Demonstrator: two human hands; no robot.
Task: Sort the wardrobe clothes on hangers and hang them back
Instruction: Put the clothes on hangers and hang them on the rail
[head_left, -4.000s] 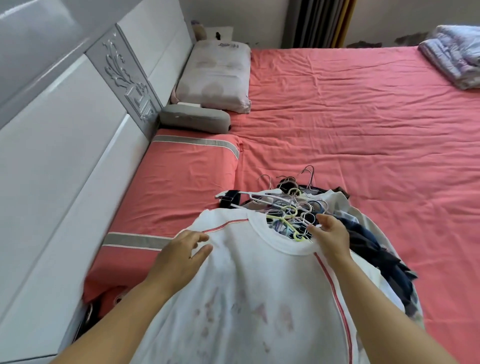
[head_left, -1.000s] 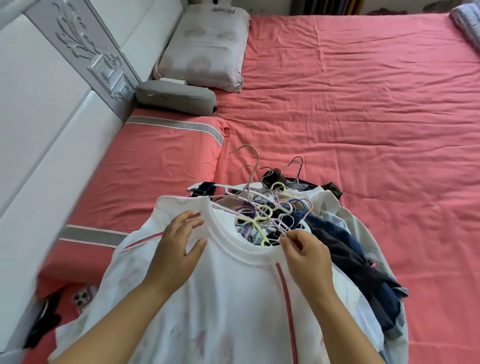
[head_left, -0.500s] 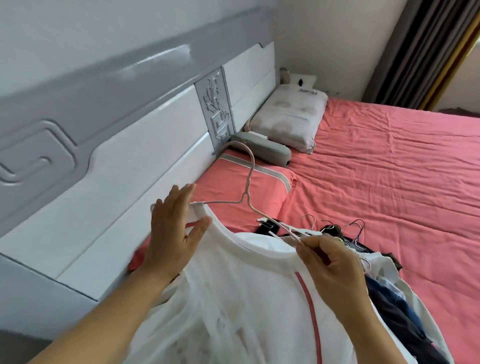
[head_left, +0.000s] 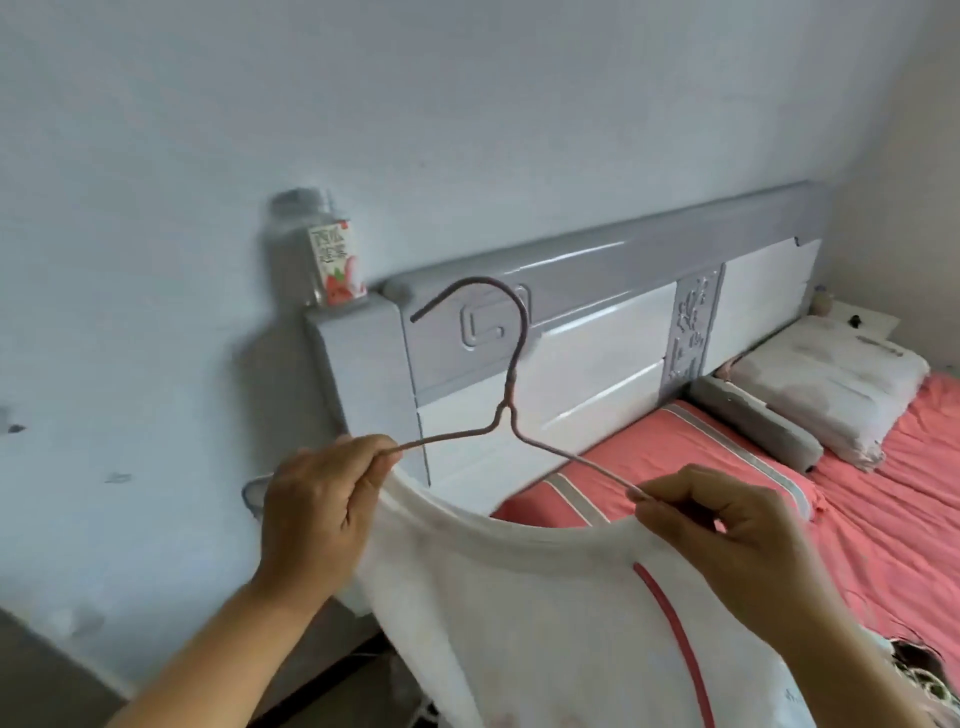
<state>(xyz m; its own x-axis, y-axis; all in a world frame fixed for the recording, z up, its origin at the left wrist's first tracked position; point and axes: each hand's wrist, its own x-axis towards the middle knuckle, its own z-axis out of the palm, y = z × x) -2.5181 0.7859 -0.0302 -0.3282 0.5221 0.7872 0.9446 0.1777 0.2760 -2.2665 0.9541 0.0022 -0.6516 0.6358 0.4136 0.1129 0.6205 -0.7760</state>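
A white T-shirt (head_left: 545, 613) with a red stripe hangs on a thin wire hanger (head_left: 506, 410), held up in front of me. My left hand (head_left: 317, 509) pinches the hanger's left arm together with the shirt's shoulder. My right hand (head_left: 727, 525) pinches the hanger's right arm at the collar edge. The hook points up and to the left, free of anything. A bit of the clothes pile (head_left: 919, 670) shows at the lower right edge.
A grey and white headboard (head_left: 597, 332) stands behind the hanger, with a clear bottle (head_left: 317, 249) on its end post. The red bed (head_left: 883, 530) with red, grey and white pillows lies to the right. A pale wall (head_left: 156, 260) fills the left.
Both hands have lifted the white T-shirt on its hanger up off the pile. My view has swung up and left toward the headboard and wall.
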